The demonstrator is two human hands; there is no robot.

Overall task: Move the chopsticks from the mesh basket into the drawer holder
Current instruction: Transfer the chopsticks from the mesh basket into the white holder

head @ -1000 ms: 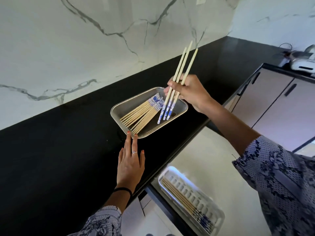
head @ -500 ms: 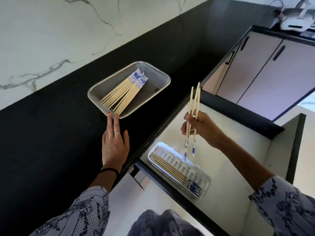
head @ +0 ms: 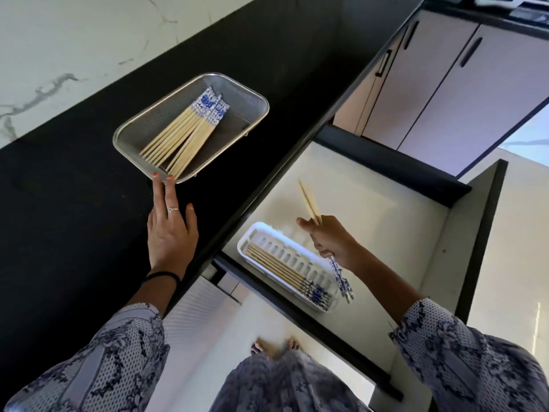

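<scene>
While your right hand (head: 332,245) is gripping slim wooden chopsticks (head: 310,203) above the slotted white holder (head: 261,233) in the drawer (head: 371,185), your flat, open left hand (head: 170,230) is touching the mesh basket (head: 243,93) holding more.

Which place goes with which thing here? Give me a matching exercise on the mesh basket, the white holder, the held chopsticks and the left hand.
Things:
1. mesh basket
2. white holder
3. held chopsticks
4. left hand

Places:
A. inside the open drawer
B. in the right hand, above the holder
C. flat on the black counter, fingertips at the basket's rim
D. on the black counter, with chopsticks in it

Pairs: 1-D, 2-A, 3-B, 4-C
</scene>
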